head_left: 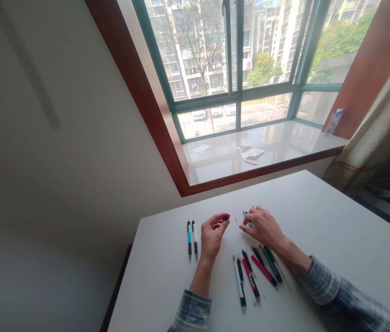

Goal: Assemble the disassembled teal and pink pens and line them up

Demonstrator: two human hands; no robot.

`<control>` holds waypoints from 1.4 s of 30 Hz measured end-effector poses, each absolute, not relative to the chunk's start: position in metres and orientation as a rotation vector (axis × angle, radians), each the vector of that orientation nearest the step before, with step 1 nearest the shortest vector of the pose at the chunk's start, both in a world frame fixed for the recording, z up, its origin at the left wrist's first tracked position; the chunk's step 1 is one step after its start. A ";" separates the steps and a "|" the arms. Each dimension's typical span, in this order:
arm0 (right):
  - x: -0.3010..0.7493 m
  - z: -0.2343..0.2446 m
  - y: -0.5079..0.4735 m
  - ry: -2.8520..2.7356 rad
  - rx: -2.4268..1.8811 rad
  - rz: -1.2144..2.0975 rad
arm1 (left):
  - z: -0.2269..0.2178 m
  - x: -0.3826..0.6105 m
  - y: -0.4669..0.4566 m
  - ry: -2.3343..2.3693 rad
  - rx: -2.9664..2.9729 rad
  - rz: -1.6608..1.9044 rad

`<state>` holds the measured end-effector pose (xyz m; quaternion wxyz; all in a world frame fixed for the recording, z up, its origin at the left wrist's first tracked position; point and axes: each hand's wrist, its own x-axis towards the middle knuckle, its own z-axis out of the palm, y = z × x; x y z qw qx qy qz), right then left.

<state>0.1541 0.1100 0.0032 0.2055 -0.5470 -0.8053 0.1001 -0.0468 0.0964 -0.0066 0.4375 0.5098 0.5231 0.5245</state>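
Left hand [212,235] pinches a small red-and-black pen part [227,217]; right hand [262,226], loosely curled, covers small pieces [245,213], its grip unclear. Pen barrels [249,276] lie nearer on the white table [163,290], two pens [189,237] leftward. The windowsill [285,143] bears a clear bottle [335,121], contents indistinct.

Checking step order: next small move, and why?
Probably have the right hand take one of the small loose parts: its fingertips are right beside them, and the left hand holds a black-and-red piece.
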 end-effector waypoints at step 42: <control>0.144 0.021 0.131 -1.251 -0.901 1.214 | -0.004 -0.049 0.089 1.302 1.380 1.274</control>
